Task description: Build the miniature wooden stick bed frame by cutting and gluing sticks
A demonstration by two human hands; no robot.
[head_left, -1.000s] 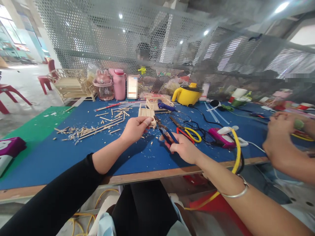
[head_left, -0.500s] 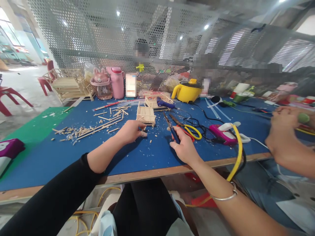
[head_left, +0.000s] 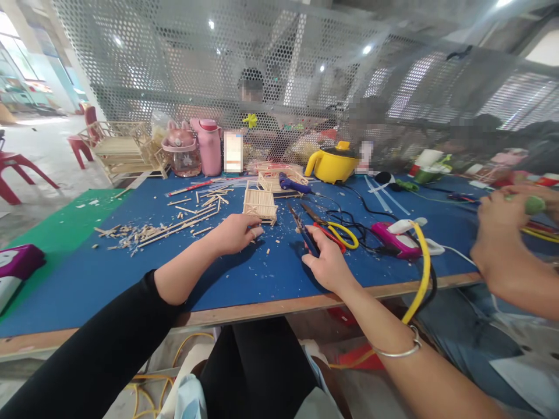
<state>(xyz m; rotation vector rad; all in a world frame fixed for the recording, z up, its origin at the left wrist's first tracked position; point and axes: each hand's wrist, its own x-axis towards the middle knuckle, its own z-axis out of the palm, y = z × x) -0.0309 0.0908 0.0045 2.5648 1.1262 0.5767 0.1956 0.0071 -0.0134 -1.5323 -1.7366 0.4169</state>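
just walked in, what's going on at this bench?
A person is building small models from wooden sticks on a blue table. Their left hand rests on the mat just in front of a small slatted stick frame, apart from it as far as I can tell. Their right hand holds blue-handled cutters, tips pointing away. Loose sticks and offcuts lie to the left, yellow-handled scissors to the right. A co-worker's hands work at the right edge.
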